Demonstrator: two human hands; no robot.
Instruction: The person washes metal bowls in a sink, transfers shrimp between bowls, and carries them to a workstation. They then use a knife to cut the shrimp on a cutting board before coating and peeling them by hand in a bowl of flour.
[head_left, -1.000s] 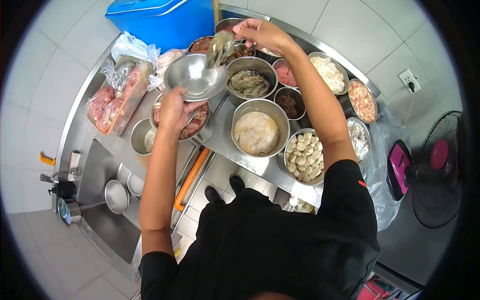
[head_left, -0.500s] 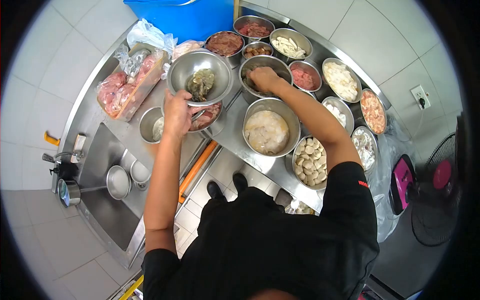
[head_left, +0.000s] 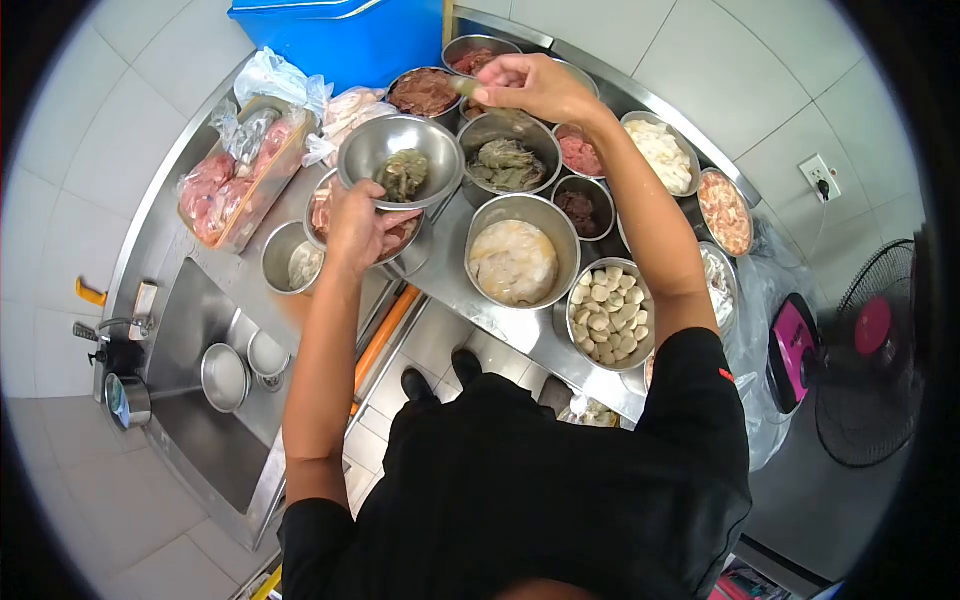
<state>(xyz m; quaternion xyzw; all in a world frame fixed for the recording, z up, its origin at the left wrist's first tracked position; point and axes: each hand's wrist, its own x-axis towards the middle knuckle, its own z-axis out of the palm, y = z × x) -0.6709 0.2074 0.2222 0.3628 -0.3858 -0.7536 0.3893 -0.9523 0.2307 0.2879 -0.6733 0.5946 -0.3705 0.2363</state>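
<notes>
Raised from the shrimp pot (head_left: 546, 150) since the earlier frame, the right hand (head_left: 535, 88) seems to pinch a blurred greenish piece (head_left: 464, 88) toward the counter's (head_left: 450, 250) back edge, while the left hand (head_left: 355, 218) grips the shrimp bowl (head_left: 372, 150), best held level beside the pot.

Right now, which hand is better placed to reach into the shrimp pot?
Probably the right hand: it hovers near the shrimp pot, though a blurred greenish piece shows by its fingertips. The left hand is occupied, holding the steel bowl.
</notes>
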